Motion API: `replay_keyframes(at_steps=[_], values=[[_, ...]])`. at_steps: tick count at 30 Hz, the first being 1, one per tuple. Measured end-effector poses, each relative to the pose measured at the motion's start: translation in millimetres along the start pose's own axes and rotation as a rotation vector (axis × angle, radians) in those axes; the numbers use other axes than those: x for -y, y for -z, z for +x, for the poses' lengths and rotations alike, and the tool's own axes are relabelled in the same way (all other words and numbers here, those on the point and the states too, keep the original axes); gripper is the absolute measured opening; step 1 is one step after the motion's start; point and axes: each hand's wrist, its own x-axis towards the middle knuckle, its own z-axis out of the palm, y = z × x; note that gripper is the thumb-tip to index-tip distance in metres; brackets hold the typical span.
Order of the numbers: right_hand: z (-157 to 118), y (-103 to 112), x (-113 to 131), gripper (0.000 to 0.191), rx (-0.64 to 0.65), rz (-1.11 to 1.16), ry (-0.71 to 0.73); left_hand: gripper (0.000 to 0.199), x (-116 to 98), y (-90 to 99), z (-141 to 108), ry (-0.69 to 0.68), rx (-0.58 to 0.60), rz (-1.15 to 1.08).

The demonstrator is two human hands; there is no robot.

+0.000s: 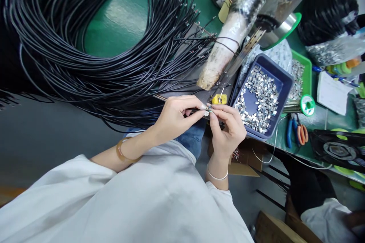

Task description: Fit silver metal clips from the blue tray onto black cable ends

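Note:
My left hand point(182, 115) is closed in a pinch on the end of a black cable, mostly hidden by the fingers. My right hand point(228, 129) meets it fingertip to fingertip, also pinching. Between them show a small pale, shiny piece and a bit of green; what exactly the right fingers grip is too small to make out. Just beyond the fingertips sits a yellow block point(223, 99), with a thin silvery wire reaching down to it. A large bundle of black cables point(114, 64) lies to the left, its stripped ends near my hands.
A blue bin point(281, 79) of small metal shells stands right of my hands, beside a green bin point(306, 66). A wrapped tube point(222, 49) hangs over the work spot. Pliers point(291, 131), a solder spool point(308, 105) and a black fan point(339, 150) lie farther right. Another person sits lower right.

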Motion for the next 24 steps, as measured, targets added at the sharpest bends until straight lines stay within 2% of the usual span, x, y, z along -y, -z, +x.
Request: replay_keyframes(at_steps=[2,7,10,12,16,19,22,24], values=[[0,2,0,0.016,0.02,-0.01,0.016,0.008,0,0.8,0,-0.054,0.003,0.034],[0,3,1,0.014,0.02,0.121,-0.066,0.011,-3,-3.2,-2,0.133,0.032,-0.159],[-1,2,2,0.008,0.015,0.135,-0.114,0.011,-4,-4.1,-2,0.14,0.051,-0.191],[-2,2,2,0.009,0.008,0.112,-0.092,0.009,-3,-3.0,-3,0.052,0.04,-0.107],[-2,5,1,0.019,-0.007,-0.064,0.065,0.008,2,0.2,-2,-0.231,0.016,0.16],[-2,8,2,0.023,0.019,-0.184,0.141,0.013,7,0.3,-2,-0.368,0.025,0.299],[-3,8,3,0.022,0.025,-0.163,0.101,0.017,10,-2.7,-3,-0.447,0.011,0.391],[-5,4,4,0.018,-0.006,-0.027,-0.009,0.017,10,-5.8,-7,-0.462,-0.027,0.395]])
